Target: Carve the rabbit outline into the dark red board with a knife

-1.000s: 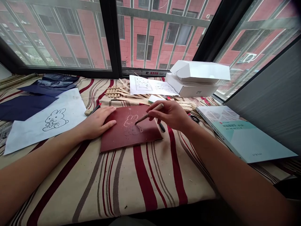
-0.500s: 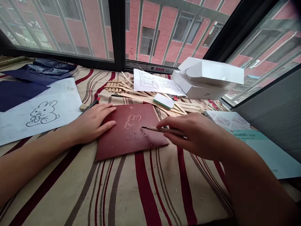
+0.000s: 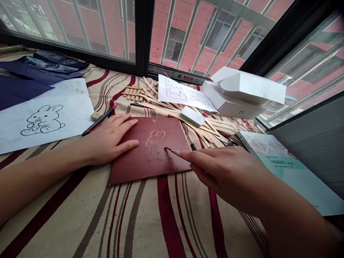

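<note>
A dark red board (image 3: 139, 163) lies on the striped cloth, with a rabbit outline (image 3: 155, 145) scratched into it. My left hand (image 3: 110, 139) rests flat on the board's left edge, fingers stretched out. My right hand (image 3: 223, 172) grips a thin carving tool (image 3: 173, 152); its tip touches the board just right of the rabbit. Most of the tool's shaft is hidden under my fingers.
A white sheet with a rabbit drawing (image 3: 44, 120) and dark blue sheets (image 3: 16, 86) lie at left. A red-and-black pen (image 3: 98, 122), wooden sticks (image 3: 150, 100), an eraser block (image 3: 192, 115), white boxes (image 3: 242, 93) and a teal book (image 3: 290, 168) surround the board.
My right hand has dropped lower and nearer to me, changing its grip so the tool lies flatter with its tip beside the rabbit. The view has tilted slightly; the left hand stays put.
</note>
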`<state>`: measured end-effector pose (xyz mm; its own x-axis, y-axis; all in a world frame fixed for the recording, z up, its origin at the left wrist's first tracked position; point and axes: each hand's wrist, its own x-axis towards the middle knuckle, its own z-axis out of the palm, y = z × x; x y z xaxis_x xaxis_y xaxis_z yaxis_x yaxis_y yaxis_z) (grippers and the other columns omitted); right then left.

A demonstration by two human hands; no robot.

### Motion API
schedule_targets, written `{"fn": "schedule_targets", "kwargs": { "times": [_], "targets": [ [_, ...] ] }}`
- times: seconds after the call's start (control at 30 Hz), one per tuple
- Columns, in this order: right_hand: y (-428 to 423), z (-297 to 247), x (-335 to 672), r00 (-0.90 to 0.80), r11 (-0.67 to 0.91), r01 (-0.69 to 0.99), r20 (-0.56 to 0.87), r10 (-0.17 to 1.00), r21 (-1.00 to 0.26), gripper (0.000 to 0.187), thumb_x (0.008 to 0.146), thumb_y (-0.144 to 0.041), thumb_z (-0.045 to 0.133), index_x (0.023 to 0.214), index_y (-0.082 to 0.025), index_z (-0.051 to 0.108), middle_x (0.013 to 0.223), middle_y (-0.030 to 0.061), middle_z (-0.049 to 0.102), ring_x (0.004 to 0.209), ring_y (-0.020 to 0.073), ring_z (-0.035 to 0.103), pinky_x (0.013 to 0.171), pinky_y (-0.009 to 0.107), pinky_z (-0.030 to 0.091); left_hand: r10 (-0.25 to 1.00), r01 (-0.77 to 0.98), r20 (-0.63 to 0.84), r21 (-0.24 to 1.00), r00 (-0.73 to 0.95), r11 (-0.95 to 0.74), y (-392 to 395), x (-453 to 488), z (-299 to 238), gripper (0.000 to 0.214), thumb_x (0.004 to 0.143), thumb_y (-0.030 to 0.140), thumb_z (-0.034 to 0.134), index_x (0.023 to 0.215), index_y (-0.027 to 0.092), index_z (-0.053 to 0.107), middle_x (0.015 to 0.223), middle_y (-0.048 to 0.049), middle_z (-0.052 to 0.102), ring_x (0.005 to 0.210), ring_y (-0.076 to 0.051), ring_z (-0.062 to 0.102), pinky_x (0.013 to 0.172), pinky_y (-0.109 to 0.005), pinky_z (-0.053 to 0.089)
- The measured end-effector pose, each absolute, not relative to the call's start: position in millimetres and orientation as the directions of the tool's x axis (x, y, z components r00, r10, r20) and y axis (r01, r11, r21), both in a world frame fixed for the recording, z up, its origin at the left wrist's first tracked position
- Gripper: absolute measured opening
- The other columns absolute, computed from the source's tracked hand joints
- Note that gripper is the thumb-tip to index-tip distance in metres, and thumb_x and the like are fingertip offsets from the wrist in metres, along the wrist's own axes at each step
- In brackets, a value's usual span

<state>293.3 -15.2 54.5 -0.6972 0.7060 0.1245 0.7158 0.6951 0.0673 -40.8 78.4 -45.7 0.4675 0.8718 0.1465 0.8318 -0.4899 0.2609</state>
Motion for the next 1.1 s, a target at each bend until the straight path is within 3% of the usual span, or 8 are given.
{"fn": "schedule_targets", "kwargs": {
  "times": [0.23, 0.53, 0.7, 0.87, 1.1],
  "targets": [
    [-13, 53, 298, -0.754, 0.751, 0.656, 0.109, 0.648, 0.076, 0.028, 0.101, -0.010, 0.054, 0.119, -0.020, 0.074, 0.079, 0.0037, 0.078, 0.059, 0.0153, 0.065, 0.055, 0.030, 0.032, 0.890, 0.852, -0.029, 0.303, 0.456, -0.427, 75, -34, -29, 0.110, 0.092, 0.091, 0.027, 0.172, 0.016, 0.037, 0.184, -0.0152, 0.025, 0.170, -0.044, 0.020, 0.138, -0.060, 0.022],
    [-12, 45, 306, -0.755, 0.750, 0.655, 0.116, 0.645, 0.090, 0.028, 0.104, -0.011, 0.053, 0.120, -0.020, 0.074, 0.075, 0.0027, 0.074, 0.060, 0.0142, 0.060, 0.058, 0.029, 0.035, 0.888, 0.852, -0.061, 0.319, 0.455, -0.415, 75, -31, -25, 0.115, 0.089, 0.093, 0.026, 0.173, 0.015, 0.035, 0.185, -0.0154, 0.022, 0.171, -0.045, 0.016, 0.139, -0.061, 0.019],
    [-11, 43, 312, -0.764, 0.760, 0.643, 0.150, 0.627, 0.096, 0.027, 0.107, -0.013, 0.049, 0.118, -0.020, 0.073, 0.076, 0.0034, 0.073, 0.062, 0.0141, 0.060, 0.060, 0.029, 0.035, 0.880, 0.835, -0.026, 0.331, 0.473, -0.439, 76, -34, -27, 0.110, 0.089, 0.094, 0.029, 0.172, 0.022, 0.037, 0.185, -0.0119, 0.023, 0.171, -0.047, 0.016, 0.137, -0.064, 0.020],
    [-11, 38, 311, -0.763, 0.757, 0.645, 0.148, 0.629, 0.107, 0.025, 0.106, -0.012, 0.049, 0.112, -0.018, 0.073, 0.075, 0.0034, 0.073, 0.060, 0.0135, 0.059, 0.058, 0.030, 0.032, 0.894, 0.846, 0.011, 0.320, 0.447, -0.427, 82, -39, -41, 0.119, 0.085, 0.100, 0.023, 0.172, 0.020, 0.039, 0.185, -0.0119, 0.021, 0.171, -0.047, 0.014, 0.138, -0.063, 0.018],
    [-18, 32, 312, -0.793, 0.773, 0.608, 0.184, 0.580, 0.183, 0.031, 0.104, -0.008, 0.051, 0.129, -0.014, 0.069, 0.077, 0.0024, 0.074, 0.060, 0.0180, 0.065, 0.055, 0.033, 0.029, 0.890, 0.845, -0.002, 0.315, 0.455, -0.431, 83, -41, -41, 0.113, 0.089, 0.096, 0.029, 0.173, 0.021, 0.037, 0.185, -0.0118, 0.021, 0.170, -0.048, 0.016, 0.137, -0.065, 0.019]
  ]
}}
